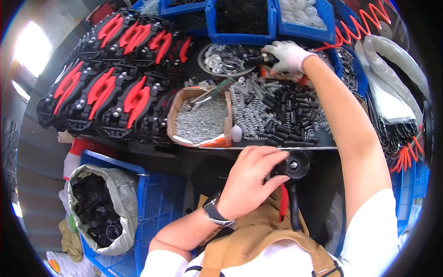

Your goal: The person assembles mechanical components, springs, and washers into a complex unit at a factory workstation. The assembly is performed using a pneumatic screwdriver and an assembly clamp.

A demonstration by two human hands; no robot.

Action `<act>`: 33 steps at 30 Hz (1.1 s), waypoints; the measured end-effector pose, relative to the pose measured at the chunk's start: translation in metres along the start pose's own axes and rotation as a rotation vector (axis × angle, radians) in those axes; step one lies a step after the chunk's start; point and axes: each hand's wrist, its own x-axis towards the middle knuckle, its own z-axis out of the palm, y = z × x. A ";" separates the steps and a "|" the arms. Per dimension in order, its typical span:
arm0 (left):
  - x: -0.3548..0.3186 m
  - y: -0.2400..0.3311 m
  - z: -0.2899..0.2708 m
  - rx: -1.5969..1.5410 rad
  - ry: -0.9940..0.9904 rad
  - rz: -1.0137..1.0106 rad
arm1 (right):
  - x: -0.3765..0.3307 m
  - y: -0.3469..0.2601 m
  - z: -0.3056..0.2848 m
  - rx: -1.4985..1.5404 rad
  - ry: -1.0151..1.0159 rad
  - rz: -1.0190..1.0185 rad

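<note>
Near the bench's front edge my bare left hand [251, 180] is closed around a black plastic part with a round black disc [296, 165] that has a metal centre. A red strip [283, 203] and a black bar hang below the disc; the hand hides how they join. My right hand [287, 56], in a white glove, reaches far across the bench. Its fingers curl at the end of a black cylindrical tool [254, 60], whose other end lies over a round dish [203, 63] of clear and metal rings. Loose springs [251, 99] and black sleeves [288, 111] spread below the glove.
Black assemblies with red levers [99, 92] stand in rows at left. A cardboard box [173, 122] holds small metal pieces and a green-handled tool. Blue bins [242, 38] line the back. A sack [129, 207] of black parts sits lower left; a red coiled hose [364, 21] hangs right.
</note>
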 end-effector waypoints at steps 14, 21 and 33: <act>0.045 -0.023 0.046 -0.029 -0.413 0.013 | -0.212 -0.117 -0.085 -0.038 0.281 -0.142; 0.017 -0.030 0.054 -0.039 -0.235 0.027 | -0.313 -0.118 -0.071 0.974 -0.246 0.547; 0.001 -0.028 0.069 0.000 -0.077 -0.053 | -0.294 -0.122 -0.024 0.673 -0.214 0.442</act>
